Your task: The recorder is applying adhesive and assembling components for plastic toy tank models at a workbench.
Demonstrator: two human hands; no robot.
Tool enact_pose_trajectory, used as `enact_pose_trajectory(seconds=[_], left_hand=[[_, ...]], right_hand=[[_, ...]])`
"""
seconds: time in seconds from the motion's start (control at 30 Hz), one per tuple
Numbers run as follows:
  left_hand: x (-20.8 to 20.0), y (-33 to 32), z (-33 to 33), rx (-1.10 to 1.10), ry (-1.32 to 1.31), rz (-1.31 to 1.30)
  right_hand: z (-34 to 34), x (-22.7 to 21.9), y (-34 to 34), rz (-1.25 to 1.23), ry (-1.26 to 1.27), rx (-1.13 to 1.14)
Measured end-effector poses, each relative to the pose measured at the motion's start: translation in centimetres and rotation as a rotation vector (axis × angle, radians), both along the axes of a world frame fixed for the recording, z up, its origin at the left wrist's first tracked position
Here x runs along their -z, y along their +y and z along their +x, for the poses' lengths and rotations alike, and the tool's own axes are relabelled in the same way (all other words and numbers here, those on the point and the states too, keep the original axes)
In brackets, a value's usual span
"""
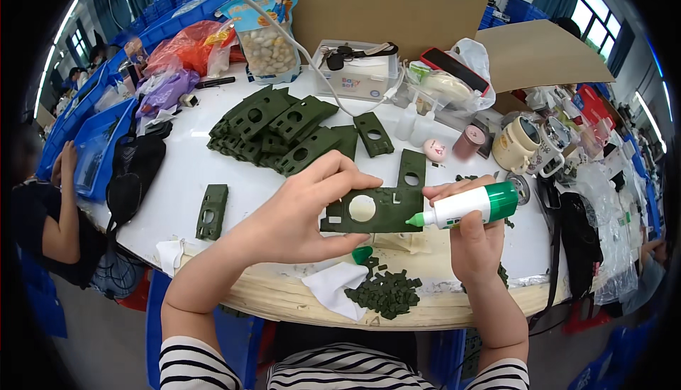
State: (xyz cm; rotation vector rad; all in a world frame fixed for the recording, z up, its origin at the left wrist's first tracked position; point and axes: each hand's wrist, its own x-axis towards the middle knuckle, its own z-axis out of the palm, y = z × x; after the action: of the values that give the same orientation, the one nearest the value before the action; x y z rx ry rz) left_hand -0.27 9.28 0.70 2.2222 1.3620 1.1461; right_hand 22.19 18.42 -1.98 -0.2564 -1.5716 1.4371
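Note:
Between the thumb and fingers of my left hand (298, 213) is a dark green plastic plate (390, 218) with a round hole, held up over the near part of the table. My right hand (477, 244) grips a white glue bottle (464, 207) with a green base. Its green nozzle points left, and the tip is at the plate's right part; whether it touches I cannot tell. Just behind stands a similar green part (412, 166). Below the hands lie a green cap (362, 254), a heap of small green pieces (386, 294) and a white cloth (337, 287).
A pile of green plates (273, 131) covers the table's middle back, with single plates (373, 135) around it. Behind are a snack bag (268, 39) and a clear box (358, 71). Mugs (516, 143) stand at the right. Another person's arm (65, 198) shows at the left.

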Motion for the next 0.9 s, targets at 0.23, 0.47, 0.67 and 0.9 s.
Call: enact_pose_trajectory(seconds=[0.23, 0.47, 0.67, 0.9], left_hand=[[4.2, -0.7, 0.9, 0.045, -0.153, -0.016], [4.7, -0.9, 0.8, 0.002, -0.149, 0.061], [4.7, -1.0, 0.9, -0.039, -0.126, 0.107], [4.7, -1.0, 1.0, -0.036, -0.119, 0.128]], right_hand=[[0.2, 1.1, 0.6, 0.036, 0.004, -0.037], [-0.1, 1.8, 0.4, 0.102, -0.049, -0.093], [-0.2, 1.7, 0.2, 0.124, -0.067, -0.085], [-0.2, 1.6, 0.2, 0.133, -0.081, -0.066]])
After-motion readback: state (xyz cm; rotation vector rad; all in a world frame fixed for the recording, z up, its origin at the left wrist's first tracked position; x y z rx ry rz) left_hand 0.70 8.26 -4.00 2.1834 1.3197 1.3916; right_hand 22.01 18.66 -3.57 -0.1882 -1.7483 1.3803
